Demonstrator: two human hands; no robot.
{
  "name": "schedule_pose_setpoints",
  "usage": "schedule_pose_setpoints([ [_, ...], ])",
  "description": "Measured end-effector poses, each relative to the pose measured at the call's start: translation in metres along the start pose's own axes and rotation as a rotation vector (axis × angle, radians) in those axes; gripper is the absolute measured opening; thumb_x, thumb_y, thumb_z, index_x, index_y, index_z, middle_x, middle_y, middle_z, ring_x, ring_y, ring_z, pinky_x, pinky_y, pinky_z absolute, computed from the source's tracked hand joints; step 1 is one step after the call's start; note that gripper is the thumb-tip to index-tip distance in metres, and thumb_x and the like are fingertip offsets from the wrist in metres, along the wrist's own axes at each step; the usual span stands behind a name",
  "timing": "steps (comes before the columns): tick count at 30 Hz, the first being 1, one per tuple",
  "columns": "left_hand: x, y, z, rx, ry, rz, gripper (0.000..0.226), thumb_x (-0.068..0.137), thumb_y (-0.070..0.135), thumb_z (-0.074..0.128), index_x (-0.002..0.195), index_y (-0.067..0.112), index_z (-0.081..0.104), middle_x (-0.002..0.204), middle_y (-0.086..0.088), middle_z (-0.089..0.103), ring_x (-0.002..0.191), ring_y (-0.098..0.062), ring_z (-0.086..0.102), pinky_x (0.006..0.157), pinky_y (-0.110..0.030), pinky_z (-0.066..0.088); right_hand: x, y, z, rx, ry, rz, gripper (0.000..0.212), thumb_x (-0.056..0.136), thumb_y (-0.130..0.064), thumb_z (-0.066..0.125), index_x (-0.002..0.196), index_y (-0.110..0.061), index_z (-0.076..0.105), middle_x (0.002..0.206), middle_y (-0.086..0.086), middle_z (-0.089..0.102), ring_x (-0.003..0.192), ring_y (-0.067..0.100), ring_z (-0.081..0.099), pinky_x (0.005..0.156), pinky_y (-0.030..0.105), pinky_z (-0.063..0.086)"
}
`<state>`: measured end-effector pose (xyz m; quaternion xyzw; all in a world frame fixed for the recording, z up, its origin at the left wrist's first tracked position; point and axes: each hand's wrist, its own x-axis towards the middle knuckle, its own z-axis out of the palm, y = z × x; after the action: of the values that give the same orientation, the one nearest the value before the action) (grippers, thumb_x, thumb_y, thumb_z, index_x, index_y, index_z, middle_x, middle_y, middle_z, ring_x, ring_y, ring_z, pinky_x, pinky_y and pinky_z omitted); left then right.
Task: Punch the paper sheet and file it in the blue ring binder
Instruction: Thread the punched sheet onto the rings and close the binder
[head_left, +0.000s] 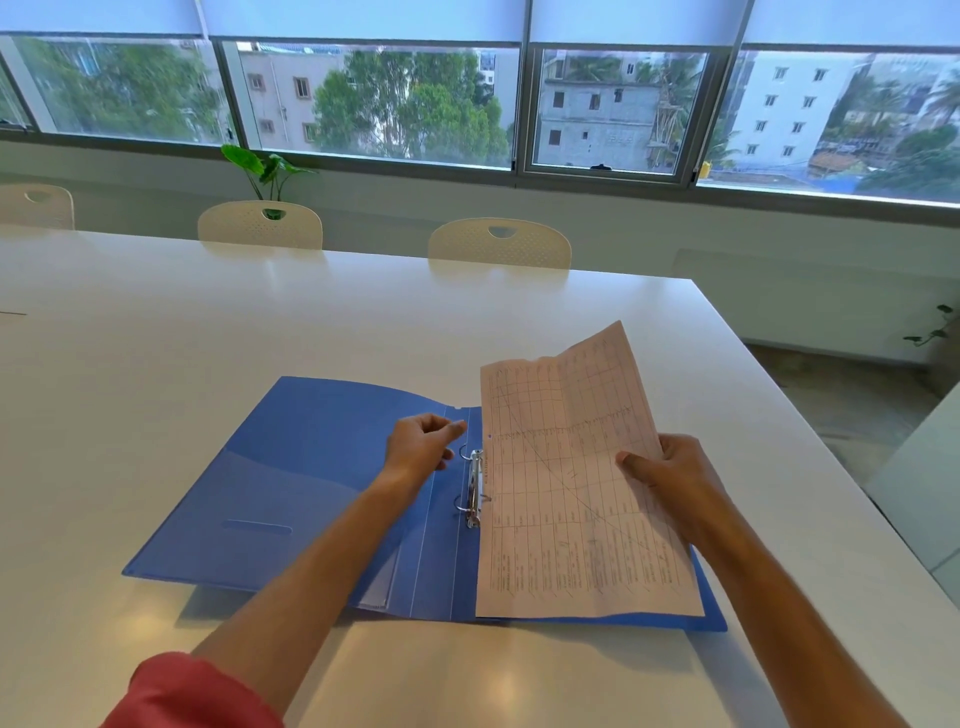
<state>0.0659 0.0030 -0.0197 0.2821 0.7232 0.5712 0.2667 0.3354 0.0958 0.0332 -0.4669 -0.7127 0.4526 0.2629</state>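
The blue ring binder (311, 483) lies open flat on the white table (208, 322). Its metal ring mechanism (474, 488) runs down the spine. A pale pink printed paper sheet (566, 499) covers the binder's right half, its left edge at the rings and its far end lifted and bent. My right hand (670, 478) grips the sheet's right edge, thumb on top. My left hand (423, 441) hovers just left of the upper ring with loosely curled fingers and holds nothing. No hole punch is in view.
Three white chairs (500, 243) stand along the table's far side under a row of windows. A green plant (265, 171) rises behind one chair. The table's right edge (810, 415) drops to the floor close to the binder.
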Motion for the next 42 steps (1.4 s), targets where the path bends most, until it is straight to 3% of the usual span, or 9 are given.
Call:
schedule_pose_setpoints([
  [5, 0.014, 0.013, 0.002, 0.056, -0.239, -0.082, 0.018, 0.088, 0.027, 0.067, 0.096, 0.011, 0.069, 0.099, -0.007, 0.070, 0.075, -0.016, 0.064, 0.068, -0.027, 0.056, 0.004, -0.003, 0.002, -0.017, -0.014, 0.001, 0.010, 0.090, -0.023, 0.063, 0.093, -0.014, 0.066, 0.081, 0.006, 0.074, 0.063, 0.022, 0.073, 0.057, 0.032, 0.056],
  [12, 0.023, 0.013, 0.004, 0.147, -0.401, -0.170, 0.016, 0.089, 0.018, 0.065, 0.098, 0.007, 0.072, 0.085, -0.007, 0.073, 0.060, -0.014, 0.057, 0.062, -0.025, 0.053, 0.008, -0.008, 0.003, -0.047, -0.024, -0.006, 0.010, 0.091, -0.024, 0.062, 0.091, -0.015, 0.066, 0.080, 0.004, 0.074, 0.063, 0.021, 0.073, 0.056, 0.029, 0.055],
  [16, 0.025, 0.010, 0.005, 0.089, -0.410, -0.186, 0.012, 0.090, 0.017, 0.064, 0.096, 0.010, 0.072, 0.086, -0.006, 0.073, 0.055, -0.012, 0.055, 0.061, -0.027, 0.050, 0.007, -0.009, 0.004, -0.045, -0.026, -0.003, 0.008, 0.091, -0.023, 0.062, 0.091, -0.017, 0.066, 0.078, 0.002, 0.074, 0.061, 0.018, 0.073, 0.053, 0.026, 0.053],
  [29, 0.031, 0.005, 0.009, 0.069, -0.384, -0.230, 0.016, 0.093, 0.010, 0.059, 0.100, 0.000, 0.068, 0.096, -0.015, 0.071, 0.055, -0.013, 0.054, 0.058, -0.025, 0.051, 0.011, -0.006, 0.005, -0.037, -0.040, -0.006, 0.011, 0.091, -0.024, 0.062, 0.094, -0.015, 0.067, 0.081, 0.005, 0.075, 0.064, 0.021, 0.073, 0.064, 0.038, 0.060],
  [34, 0.033, 0.003, 0.008, 0.053, -0.380, -0.245, 0.015, 0.093, 0.007, 0.057, 0.099, -0.003, 0.066, 0.104, -0.021, 0.070, 0.056, -0.013, 0.056, 0.058, -0.024, 0.053, 0.011, -0.010, 0.006, -0.035, -0.051, -0.007, 0.010, 0.091, -0.024, 0.062, 0.094, -0.016, 0.067, 0.080, 0.004, 0.074, 0.064, 0.020, 0.073, 0.061, 0.034, 0.058],
  [39, 0.035, 0.004, 0.010, 0.072, -0.384, -0.268, 0.019, 0.093, 0.007, 0.056, 0.105, -0.005, 0.064, 0.094, -0.013, 0.070, 0.051, -0.012, 0.049, 0.052, -0.023, 0.047, 0.013, -0.010, 0.004, -0.047, -0.067, -0.017, 0.010, 0.091, -0.024, 0.062, 0.096, -0.017, 0.067, 0.082, 0.004, 0.075, 0.065, 0.021, 0.074, 0.063, 0.037, 0.060],
  [42, 0.037, 0.005, 0.012, 0.098, -0.390, -0.294, 0.011, 0.093, 0.008, 0.056, 0.097, 0.002, 0.064, 0.102, -0.012, 0.070, 0.048, -0.010, 0.044, 0.049, -0.021, 0.043, 0.013, -0.011, 0.004, -0.048, -0.070, -0.030, 0.008, 0.091, -0.023, 0.062, 0.095, -0.019, 0.067, 0.082, 0.003, 0.075, 0.065, 0.020, 0.074, 0.061, 0.034, 0.059],
])
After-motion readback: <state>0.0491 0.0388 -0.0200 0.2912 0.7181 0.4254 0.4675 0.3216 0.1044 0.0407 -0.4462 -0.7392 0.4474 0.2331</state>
